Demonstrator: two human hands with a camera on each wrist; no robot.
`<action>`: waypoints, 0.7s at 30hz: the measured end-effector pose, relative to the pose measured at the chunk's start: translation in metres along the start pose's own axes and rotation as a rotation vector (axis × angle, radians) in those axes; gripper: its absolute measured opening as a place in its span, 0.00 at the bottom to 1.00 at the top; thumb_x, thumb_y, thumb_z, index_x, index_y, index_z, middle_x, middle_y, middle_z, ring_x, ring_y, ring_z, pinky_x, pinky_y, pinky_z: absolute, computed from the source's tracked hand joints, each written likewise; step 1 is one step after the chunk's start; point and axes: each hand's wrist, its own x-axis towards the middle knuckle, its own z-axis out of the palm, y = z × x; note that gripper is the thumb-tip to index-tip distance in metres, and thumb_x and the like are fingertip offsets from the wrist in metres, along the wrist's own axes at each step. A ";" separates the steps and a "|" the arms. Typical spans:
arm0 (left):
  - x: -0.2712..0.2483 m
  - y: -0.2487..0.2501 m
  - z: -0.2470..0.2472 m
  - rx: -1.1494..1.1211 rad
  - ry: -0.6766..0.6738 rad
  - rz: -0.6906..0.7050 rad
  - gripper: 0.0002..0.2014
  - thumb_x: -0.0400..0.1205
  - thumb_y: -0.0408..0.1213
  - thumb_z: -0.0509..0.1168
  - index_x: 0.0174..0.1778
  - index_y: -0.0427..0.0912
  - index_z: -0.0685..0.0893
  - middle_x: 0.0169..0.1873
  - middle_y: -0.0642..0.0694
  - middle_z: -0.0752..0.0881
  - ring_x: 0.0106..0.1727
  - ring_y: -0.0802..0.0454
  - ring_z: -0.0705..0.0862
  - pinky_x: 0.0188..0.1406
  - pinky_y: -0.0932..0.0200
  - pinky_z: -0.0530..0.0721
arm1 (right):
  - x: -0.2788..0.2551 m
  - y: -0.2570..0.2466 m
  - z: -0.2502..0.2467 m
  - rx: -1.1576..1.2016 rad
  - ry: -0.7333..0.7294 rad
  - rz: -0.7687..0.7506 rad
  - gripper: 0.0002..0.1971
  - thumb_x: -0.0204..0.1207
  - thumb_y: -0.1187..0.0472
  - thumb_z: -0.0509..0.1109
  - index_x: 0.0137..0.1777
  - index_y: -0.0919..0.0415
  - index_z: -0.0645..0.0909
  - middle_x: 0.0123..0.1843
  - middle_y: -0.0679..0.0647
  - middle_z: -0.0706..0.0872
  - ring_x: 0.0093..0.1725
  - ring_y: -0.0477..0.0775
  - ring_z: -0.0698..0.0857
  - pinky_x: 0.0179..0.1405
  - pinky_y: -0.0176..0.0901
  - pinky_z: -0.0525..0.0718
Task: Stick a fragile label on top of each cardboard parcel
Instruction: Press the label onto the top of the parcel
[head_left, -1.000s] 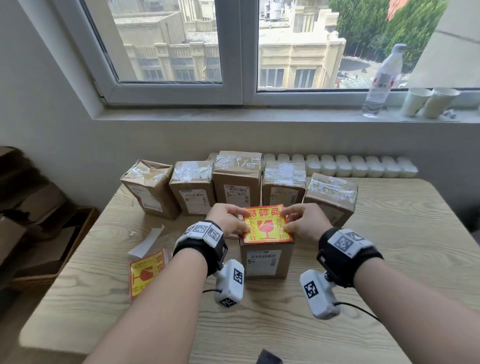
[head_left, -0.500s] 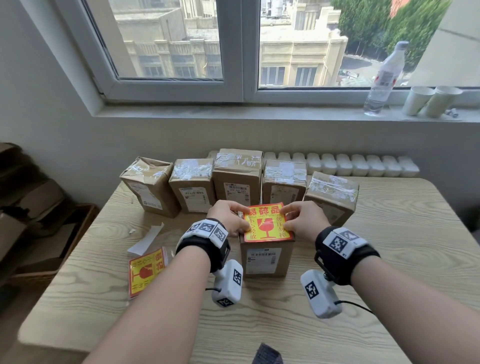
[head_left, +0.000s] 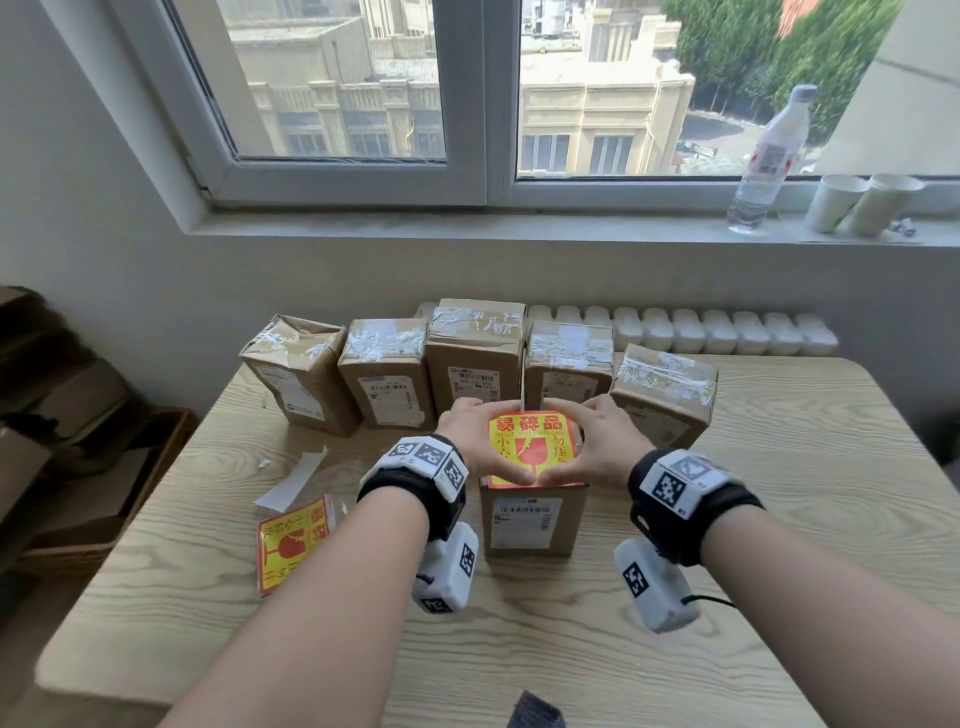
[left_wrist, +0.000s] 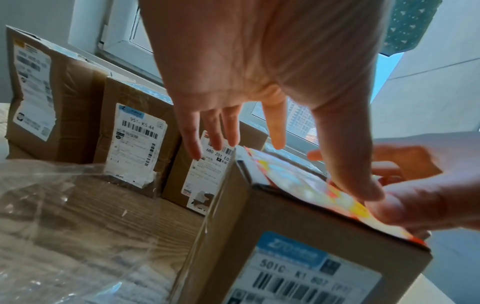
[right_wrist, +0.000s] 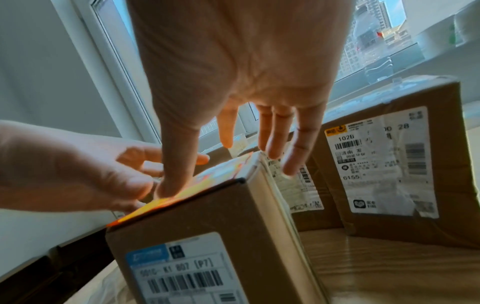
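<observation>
A: What's w/ the hands?

B: Both lie flat on the red and yellow sticker (head_left: 532, 449). The left hand (head_left: 475, 441) has its fingers out straight & spread wide. Its thumb presses the near edge of the sticker. The right hand (head_left: 597, 441) is the same, fingers long & wide, thumb down on the sticker. The 2 thumbs almost meet at the near edge.

A: Is either one holding anything?

B: No. They just press.

A: Where's the sticker?

B: On top of the front box (head_left: 532, 525). That box stands alone, near the person, in the middle of the wood table (head_left: 779, 493). It has a white paper w/ bar lines on its front side.

A: Other boxes?

B: 5 more brown boxes in a row (head_left: 475, 358) behind it, by the wall. All have shiny tape on top. No red sticker on those tops.

A: More stickers?

B: Yes, a sticker pack (head_left: 293, 543) lies flat on the table, left of the front box, next to the left arm. A white paper strip (head_left: 293, 478) lies just behind it.

A: Else?

B: A water bottle (head_left: 769, 161) & 2 paper cups (head_left: 862, 202) stand on the window ledge, far right. Some brown cardboard (head_left: 78, 467) sits low on the left, off the table.
</observation>
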 end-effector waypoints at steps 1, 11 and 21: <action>0.000 -0.001 0.003 0.029 -0.026 -0.002 0.54 0.55 0.57 0.83 0.77 0.68 0.65 0.77 0.47 0.64 0.79 0.46 0.63 0.78 0.41 0.67 | 0.002 0.000 0.001 -0.013 -0.036 -0.005 0.53 0.55 0.36 0.81 0.81 0.37 0.59 0.76 0.56 0.64 0.77 0.57 0.64 0.76 0.58 0.70; -0.014 -0.030 -0.012 -0.488 -0.165 -0.185 0.50 0.69 0.40 0.80 0.83 0.53 0.58 0.74 0.39 0.75 0.66 0.46 0.81 0.52 0.50 0.88 | -0.005 0.020 0.003 0.462 -0.091 0.134 0.54 0.65 0.45 0.80 0.85 0.51 0.50 0.78 0.58 0.72 0.67 0.54 0.79 0.47 0.46 0.88; -0.005 0.002 -0.006 -0.575 -0.234 -0.164 0.25 0.80 0.34 0.70 0.72 0.33 0.74 0.47 0.37 0.90 0.40 0.50 0.90 0.31 0.63 0.89 | -0.015 0.024 0.003 0.546 0.079 0.287 0.21 0.76 0.53 0.73 0.67 0.59 0.79 0.48 0.51 0.84 0.46 0.52 0.86 0.44 0.49 0.90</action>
